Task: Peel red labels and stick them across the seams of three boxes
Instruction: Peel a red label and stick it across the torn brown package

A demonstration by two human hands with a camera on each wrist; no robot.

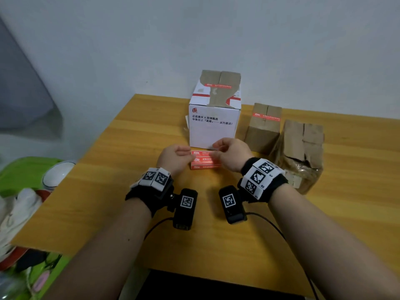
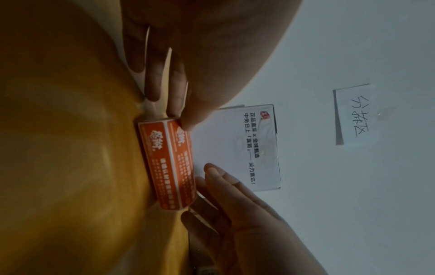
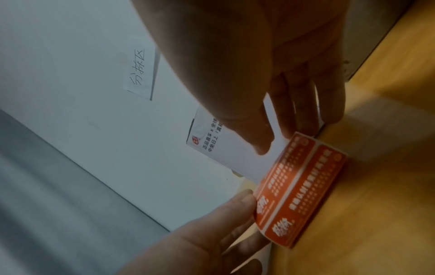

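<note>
Two boxes (image 1: 216, 105) already sealed with red labels; third box (image 1: 303, 146) bare. Left hand (image 1: 175, 158) pinched label sheet (image 1: 204, 162); right hand (image 1: 231, 153) pinched its far end.

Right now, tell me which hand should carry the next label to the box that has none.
Right, probably. The unlabelled brown box stands on the right side of the table, just beyond the right hand. The left hand pinches the label strip and can steady it.

Three boxes (image 1: 213, 126) (image 1: 263, 127) (image 1: 302, 152) (two labelled), one label sheet (image 1: 204, 162), two hands (image 1: 174, 158) (image 1: 231, 153).
</note>
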